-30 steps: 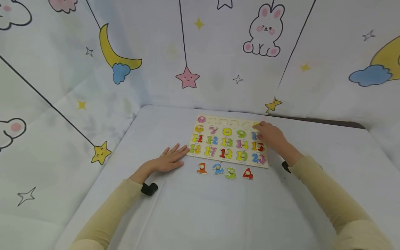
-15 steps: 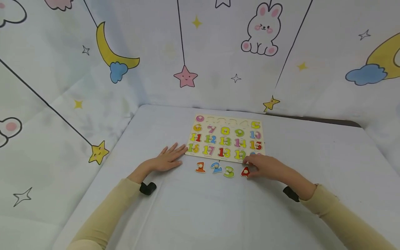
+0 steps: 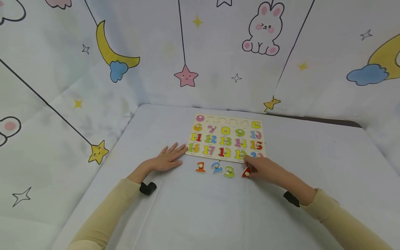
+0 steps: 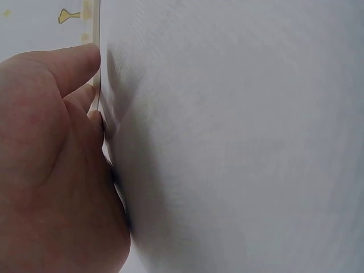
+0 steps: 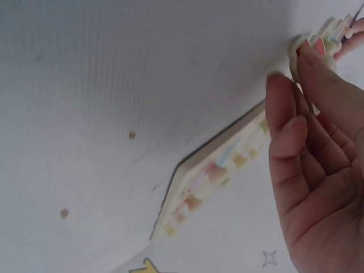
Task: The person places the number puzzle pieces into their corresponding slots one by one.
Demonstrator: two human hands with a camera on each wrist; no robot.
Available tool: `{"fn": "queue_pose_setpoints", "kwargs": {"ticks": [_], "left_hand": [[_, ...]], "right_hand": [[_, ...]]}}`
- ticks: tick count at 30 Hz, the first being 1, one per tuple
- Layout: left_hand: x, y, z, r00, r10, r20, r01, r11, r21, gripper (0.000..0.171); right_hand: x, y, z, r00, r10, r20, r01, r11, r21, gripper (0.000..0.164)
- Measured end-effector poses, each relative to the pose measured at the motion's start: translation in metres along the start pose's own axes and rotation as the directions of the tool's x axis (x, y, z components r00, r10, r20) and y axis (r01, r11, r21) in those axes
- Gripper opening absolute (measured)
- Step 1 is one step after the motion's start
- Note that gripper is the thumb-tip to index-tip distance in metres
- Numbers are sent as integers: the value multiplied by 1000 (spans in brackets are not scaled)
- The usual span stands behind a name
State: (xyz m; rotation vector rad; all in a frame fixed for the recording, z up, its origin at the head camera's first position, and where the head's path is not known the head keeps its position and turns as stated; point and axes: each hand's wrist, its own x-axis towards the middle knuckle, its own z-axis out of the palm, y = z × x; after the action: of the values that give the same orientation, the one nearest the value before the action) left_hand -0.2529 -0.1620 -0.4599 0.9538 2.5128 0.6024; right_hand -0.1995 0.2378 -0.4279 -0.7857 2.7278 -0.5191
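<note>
A wooden number puzzle board (image 3: 204, 159) lies on the white table. My left hand (image 3: 165, 160) rests with spread fingers on the tablecloth, fingertips right at the board's lower left corner. At the lower right edge, my right hand (image 3: 268, 169) pinches the red number 4 piece (image 3: 246, 172), its knob facing up. The right wrist view shows this 4 (image 5: 318, 46) tilted between thumb and fingers. Left of it lie a green 3 (image 3: 229, 172), a blue 2 (image 3: 216, 168) and an orange 1 (image 3: 200, 167). The board's top row has bare slots between the pink 0 (image 3: 200, 118) and yellow 5 (image 3: 256, 124).
Colourful pieces from 6 to 20 sit in the board's other rows, the 20 (image 3: 253, 155) partly hidden by my right hand. Behind the table (image 3: 193, 215) hangs a white cloth backdrop (image 3: 215, 45) printed with stars, moons and a rabbit. Each wrist wears a black camera (image 3: 148, 188).
My right hand has come from the yellow 5 at the board's top right down to the red 4, which it now pinches and has tilted. The left hand stays in place.
</note>
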Motion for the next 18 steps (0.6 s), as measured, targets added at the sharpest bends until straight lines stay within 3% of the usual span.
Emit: {"fn": "queue_pose_setpoints", "kwargs": {"ticks": [12, 18], "left_hand": [[-1, -1, -1, 999, 43, -18, -43, 999, -14, 61], [-1, 2, -1, 1000, 29, -10, -29, 999, -26, 60]], "right_hand": [[-13, -1, -18, 996, -87, -35, 90, 990, 112, 17], [15, 19, -47, 975, -40, -218, 80, 980, 181, 10]]}}
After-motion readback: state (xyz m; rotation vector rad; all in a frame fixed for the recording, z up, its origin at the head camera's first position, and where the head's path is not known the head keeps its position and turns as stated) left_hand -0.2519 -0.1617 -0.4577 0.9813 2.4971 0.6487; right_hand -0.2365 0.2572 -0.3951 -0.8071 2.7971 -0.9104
